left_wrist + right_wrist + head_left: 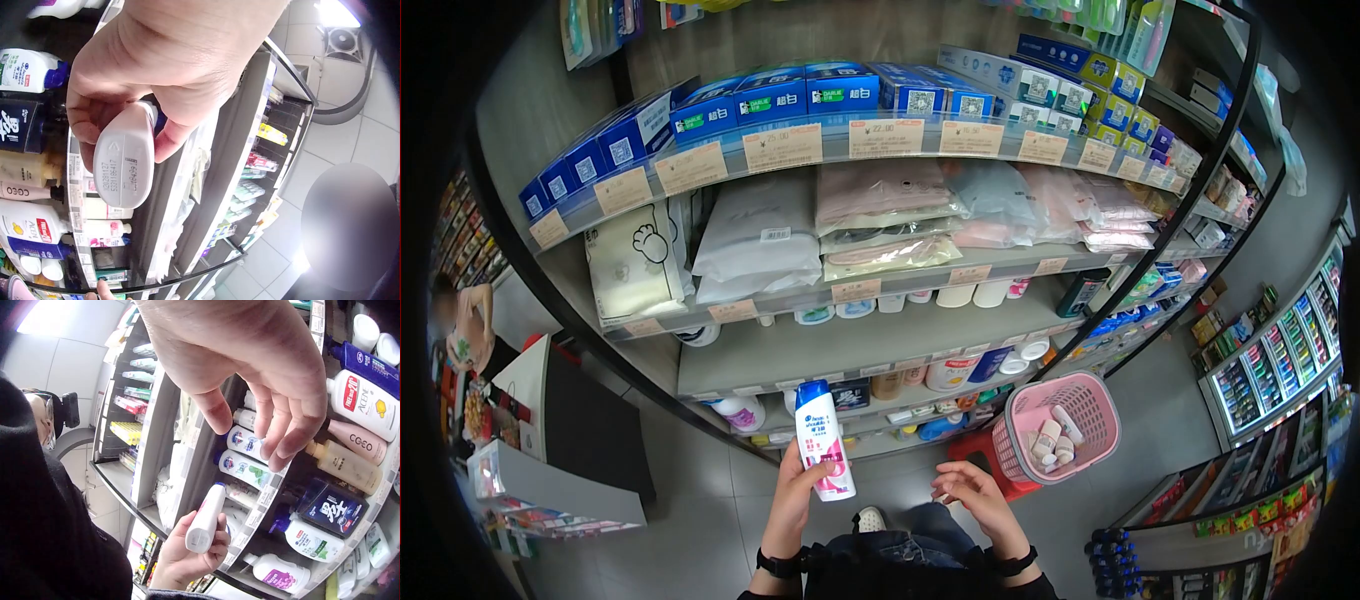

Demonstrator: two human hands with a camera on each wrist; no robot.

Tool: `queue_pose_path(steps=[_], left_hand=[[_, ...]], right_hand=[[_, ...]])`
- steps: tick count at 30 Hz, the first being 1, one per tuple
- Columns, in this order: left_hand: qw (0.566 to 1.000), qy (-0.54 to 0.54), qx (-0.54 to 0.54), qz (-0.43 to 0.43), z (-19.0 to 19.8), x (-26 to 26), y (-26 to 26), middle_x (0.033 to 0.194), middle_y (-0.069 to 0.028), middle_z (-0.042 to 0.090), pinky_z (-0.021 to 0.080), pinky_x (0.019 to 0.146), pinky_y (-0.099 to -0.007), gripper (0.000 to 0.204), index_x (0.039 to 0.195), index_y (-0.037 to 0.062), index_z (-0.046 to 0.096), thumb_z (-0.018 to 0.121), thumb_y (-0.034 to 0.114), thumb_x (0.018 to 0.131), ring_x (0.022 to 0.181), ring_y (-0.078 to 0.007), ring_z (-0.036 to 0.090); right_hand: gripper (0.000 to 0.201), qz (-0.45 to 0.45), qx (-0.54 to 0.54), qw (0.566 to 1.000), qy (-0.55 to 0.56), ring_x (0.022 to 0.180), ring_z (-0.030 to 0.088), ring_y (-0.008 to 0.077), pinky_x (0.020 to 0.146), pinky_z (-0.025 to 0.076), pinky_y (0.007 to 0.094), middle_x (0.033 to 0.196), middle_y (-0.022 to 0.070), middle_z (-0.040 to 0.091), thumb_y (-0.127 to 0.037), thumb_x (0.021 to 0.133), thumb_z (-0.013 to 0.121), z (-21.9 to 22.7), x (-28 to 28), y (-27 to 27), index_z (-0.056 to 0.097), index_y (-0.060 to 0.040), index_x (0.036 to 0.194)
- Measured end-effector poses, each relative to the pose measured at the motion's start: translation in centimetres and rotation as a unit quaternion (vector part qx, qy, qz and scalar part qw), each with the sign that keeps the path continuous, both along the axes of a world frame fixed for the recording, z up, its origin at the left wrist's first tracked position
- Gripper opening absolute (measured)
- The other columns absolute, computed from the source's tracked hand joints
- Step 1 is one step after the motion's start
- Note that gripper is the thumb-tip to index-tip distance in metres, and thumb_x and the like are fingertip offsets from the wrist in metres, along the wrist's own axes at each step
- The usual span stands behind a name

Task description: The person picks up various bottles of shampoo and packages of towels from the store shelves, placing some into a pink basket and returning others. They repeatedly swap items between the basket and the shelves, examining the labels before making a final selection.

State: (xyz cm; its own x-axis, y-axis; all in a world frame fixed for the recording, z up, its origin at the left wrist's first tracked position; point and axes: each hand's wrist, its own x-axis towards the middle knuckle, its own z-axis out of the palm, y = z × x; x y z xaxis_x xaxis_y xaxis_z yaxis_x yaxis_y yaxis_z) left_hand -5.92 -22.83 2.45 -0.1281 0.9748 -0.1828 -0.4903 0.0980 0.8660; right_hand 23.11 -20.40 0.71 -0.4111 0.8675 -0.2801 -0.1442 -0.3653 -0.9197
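Observation:
A white bottle with a blue cap and pink label [824, 445] stands upright in the left hand [792, 505], which grips its lower part with thumb and fingers. In the left wrist view the bottle's printed base [125, 169] faces the camera, the left hand [156, 69] curled round it. The right wrist view shows the bottle [206, 519] too. To the right, apart from the bottle, the right hand [980, 500] holds nothing, its fingers loosely bent. Close up, the right hand [250, 375] hangs with fingers apart before the shelf.
A pink basket [1010, 440] with several white bottles is on a red stool [975, 455] at the right. Shelves ahead carry blue toothpaste boxes [772, 95], bagged towels [885, 195] and, lower down, bottles [950, 372]. A counter [590, 430] stands left, with a person [470, 325] behind it.

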Motion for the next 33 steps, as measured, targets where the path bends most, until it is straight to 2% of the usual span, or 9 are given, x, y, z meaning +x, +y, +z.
queue_pose_path(steps=[4,6,7,9,12,19,21,33], left_hand=[[0.999,0.015,-0.002,0.046,-1.2,-0.6,-0.6,0.106,-0.0113,0.064,0.055,0.080,-0.0350,0.049,0.126,0.0015,0.047,0.059,-0.001,0.078,0.090,-0.0230,0.067],[0.990,-0.041,0.037,0.131,-0.9,-1.5,-1.1,0.101,-0.0119,0.063,0.058,0.074,-0.0360,0.054,0.125,0.0007,0.047,0.056,0.002,0.072,0.083,-0.0224,0.066],[0.984,-0.020,0.044,0.174,-0.4,-1.9,-1.2,0.099,-0.0129,0.061,0.059,0.071,-0.0370,0.063,0.127,0.0005,0.046,0.055,0.008,0.066,0.078,-0.0221,0.064],[0.978,-0.026,0.061,0.200,-0.6,-3.6,-1.8,0.098,-0.0133,0.061,0.058,0.070,-0.0355,0.065,0.129,-0.0001,0.044,0.055,0.011,0.066,0.077,-0.0227,0.064],[0.967,-0.008,0.063,0.246,0.1,-4.7,-2.3,0.084,-0.0126,0.058,0.050,0.059,-0.0320,0.058,0.124,-0.0006,0.045,0.053,0.015,0.068,0.065,-0.0226,0.060],[0.967,-0.001,0.046,0.250,-1.4,-5.8,-3.5,0.082,-0.0107,0.058,0.050,0.058,-0.0306,0.056,0.122,0.0001,0.046,0.056,0.019,0.070,0.064,-0.0211,0.061],[0.966,0.001,0.044,0.254,-0.8,-5.5,-3.7,0.083,-0.0106,0.058,0.050,0.058,-0.0307,0.055,0.122,0.0002,0.046,0.056,0.019,0.070,0.065,-0.0211,0.061],[0.974,0.006,0.027,0.226,-2.3,-4.3,-5.0,0.085,-0.0104,0.058,0.051,0.060,-0.0307,0.055,0.123,-0.0004,0.047,0.054,0.018,0.071,0.067,-0.0205,0.061]], right_hand=[[0.032,-0.006,0.001,1.000,0.001,0.093,0.065,0.0147,0.076,0.048,0.0259,0.103,0.0044,0.066,-0.013,0.092,0.062,-0.1,0.1,-0.3,0.056,-0.0051,0.122],[0.032,-0.003,0.010,1.000,0.012,0.092,0.064,0.0143,0.076,0.048,0.0259,0.103,0.0044,0.066,-0.013,0.092,0.062,-0.2,0.3,-0.4,0.056,-0.0051,0.122],[0.032,-0.008,0.008,1.000,0.010,0.092,0.064,0.0143,0.076,0.048,0.0259,0.103,0.0044,0.066,-0.013,0.092,0.062,-0.2,0.4,-0.5,0.056,-0.0051,0.122],[0.032,-0.011,0.006,1.000,-0.008,0.092,0.064,0.0165,0.078,0.049,0.0298,0.103,0.0082,0.067,-0.013,0.091,0.062,-0.2,0.4,-0.6,0.056,-0.0030,0.121],[0.032,-0.012,0.007,1.000,-0.007,0.092,0.064,0.0167,0.077,0.048,0.0297,0.103,0.0081,0.067,-0.013,0.091,0.062,-0.2,0.3,-0.8,0.056,-0.0033,0.121],[0.032,-0.004,0.005,1.000,-0.001,0.092,0.064,0.0169,0.077,0.048,0.0286,0.103,0.0080,0.066,-0.013,0.091,0.062,-0.6,-0.1,-1.1,0.056,-0.0032,0.121],[0.031,-0.002,-0.002,1.000,-0.003,0.091,0.063,0.0120,0.076,0.047,0.0250,0.103,0.0050,0.066,-0.013,0.092,0.061,-0.6,-0.2,-1.3,0.056,-0.0045,0.122],[0.032,0.019,-0.024,1.000,-0.003,0.092,0.061,0.0101,0.077,0.045,0.0238,0.099,0.0031,0.065,-0.014,0.094,0.060,-0.9,0.6,-1.8,0.055,-0.0038,0.124]])
